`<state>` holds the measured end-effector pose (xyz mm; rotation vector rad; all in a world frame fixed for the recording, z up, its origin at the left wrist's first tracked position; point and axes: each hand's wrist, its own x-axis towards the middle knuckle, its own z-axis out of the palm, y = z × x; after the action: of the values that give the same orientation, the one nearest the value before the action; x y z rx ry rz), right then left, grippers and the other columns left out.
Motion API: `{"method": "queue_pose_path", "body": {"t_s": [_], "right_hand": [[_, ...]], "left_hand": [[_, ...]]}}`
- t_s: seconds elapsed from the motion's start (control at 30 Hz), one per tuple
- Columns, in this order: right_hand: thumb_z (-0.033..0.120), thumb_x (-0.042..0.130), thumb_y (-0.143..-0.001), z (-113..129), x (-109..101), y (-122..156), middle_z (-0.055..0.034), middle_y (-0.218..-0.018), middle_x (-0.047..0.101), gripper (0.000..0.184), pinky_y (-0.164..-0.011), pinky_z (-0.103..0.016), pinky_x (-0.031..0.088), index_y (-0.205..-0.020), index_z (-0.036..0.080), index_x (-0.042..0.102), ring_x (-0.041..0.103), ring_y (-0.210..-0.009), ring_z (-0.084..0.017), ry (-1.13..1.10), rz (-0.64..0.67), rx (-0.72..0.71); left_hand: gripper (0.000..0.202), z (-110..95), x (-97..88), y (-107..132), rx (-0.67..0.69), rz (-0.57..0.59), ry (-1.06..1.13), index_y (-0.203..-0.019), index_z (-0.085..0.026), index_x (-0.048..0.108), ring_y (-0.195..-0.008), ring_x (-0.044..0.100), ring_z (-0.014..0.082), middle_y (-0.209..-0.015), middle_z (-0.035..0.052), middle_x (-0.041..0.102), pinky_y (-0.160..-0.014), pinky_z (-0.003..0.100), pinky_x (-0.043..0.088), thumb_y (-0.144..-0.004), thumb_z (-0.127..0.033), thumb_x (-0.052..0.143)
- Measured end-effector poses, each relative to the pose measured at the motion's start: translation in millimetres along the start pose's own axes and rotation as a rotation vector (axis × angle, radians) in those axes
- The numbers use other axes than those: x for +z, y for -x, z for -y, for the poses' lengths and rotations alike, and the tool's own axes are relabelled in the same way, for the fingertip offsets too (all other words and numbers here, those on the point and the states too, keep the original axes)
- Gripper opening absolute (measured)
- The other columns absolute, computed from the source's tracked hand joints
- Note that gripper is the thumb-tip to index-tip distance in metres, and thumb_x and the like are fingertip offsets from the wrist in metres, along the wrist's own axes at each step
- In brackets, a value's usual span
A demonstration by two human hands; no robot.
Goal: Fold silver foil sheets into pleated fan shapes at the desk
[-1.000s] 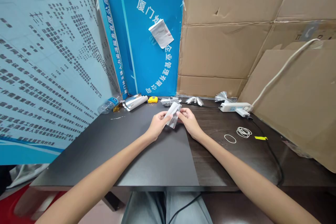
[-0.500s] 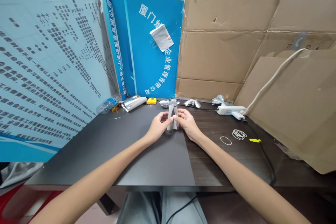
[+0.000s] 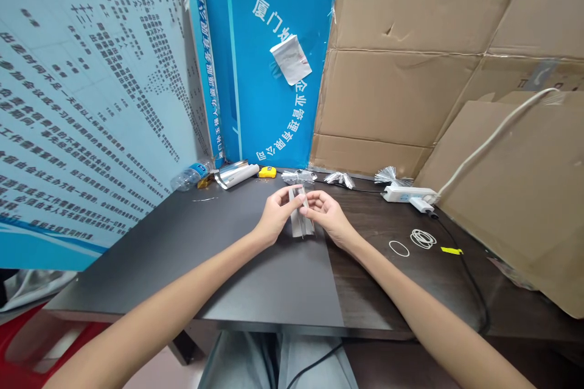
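Observation:
Both of my hands meet above the far middle of the table, pinching a folded silvery foil sheet between thumbs and fingers. My left hand grips its upper left part, and my right hand closes on the upper right. The foil's lower end hangs below my fingers, with narrow upright folds showing. Just behind it lies a fringed silver foil bundle. Two similar ones, a foil bundle and a foil bundle, lie farther right.
A plastic bottle, a foil roll and a yellow tape measure line the back left. On the right are a white power strip, several white rubber bands, a yellow strip and a black cable. Cardboard panels stand behind.
The foil in my hands has turned and been lowered slightly; it showed two splayed legs before and now looks like a wider folded piece. The view has shifted a little.

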<state>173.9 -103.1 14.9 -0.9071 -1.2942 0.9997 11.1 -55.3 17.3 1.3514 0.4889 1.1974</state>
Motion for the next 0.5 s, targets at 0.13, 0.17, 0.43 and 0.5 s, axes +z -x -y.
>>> {"method": "queue_pose_path", "body": {"t_s": [0.13, 0.17, 0.43, 0.5], "right_hand": [[0.042, 0.094, -0.071, 4.2, -0.2, 1.3, -0.0022, -0.099, 0.072, 0.047, -0.085, -0.031, 0.058, -0.104, 0.023, 0.068, 0.071, -0.09, -0.017, -0.079, 0.014, 0.034], [0.043, 0.094, -0.071, 4.9, -0.2, 1.6, -0.002, -0.098, 0.073, 0.046, -0.084, -0.03, 0.058, -0.104, 0.023, 0.068, 0.071, -0.088, -0.017, -0.095, 0.012, 0.047], [0.047, 0.093, -0.072, -0.6, 0.2, 1.0, -0.0033, -0.096, 0.074, 0.046, -0.088, -0.034, 0.058, -0.102, 0.023, 0.066, 0.072, -0.09, -0.02, 0.007, -0.02, -0.017], [0.047, 0.093, -0.072, -1.3, 0.1, 0.8, -0.0033, -0.095, 0.073, 0.047, -0.087, -0.035, 0.058, -0.101, 0.024, 0.065, 0.071, -0.09, -0.02, 0.067, -0.039, -0.045]], "left_hand": [[0.053, 0.4, -2.9, -1.4, -0.086, 0.068, 0.094, -0.121, -0.015, 0.076, -0.087, 0.067, 0.0181, -0.105, 0.0095, 0.075, -0.074, 0.026, 0.053, -0.083, -0.052, 0.083], [0.05, 1.0, -3.4, -1.6, -0.08, 0.079, 0.097, -0.117, -0.015, 0.077, -0.086, 0.067, 0.0175, -0.103, 0.0091, 0.075, -0.073, 0.026, 0.052, -0.083, -0.052, 0.082], [0.048, -0.3, 4.6, 4.3, 0.01, -0.009, 0.03, -0.112, -0.015, 0.079, -0.084, 0.065, 0.017, -0.097, 0.0074, 0.076, -0.076, 0.027, 0.051, -0.078, -0.047, 0.088], [0.048, -2.7, 7.1, 5.7, 0.018, -0.031, 0.043, -0.109, -0.013, 0.079, -0.083, 0.065, 0.0175, -0.095, 0.0074, 0.076, -0.08, 0.03, 0.053, -0.076, -0.047, 0.089]]}}
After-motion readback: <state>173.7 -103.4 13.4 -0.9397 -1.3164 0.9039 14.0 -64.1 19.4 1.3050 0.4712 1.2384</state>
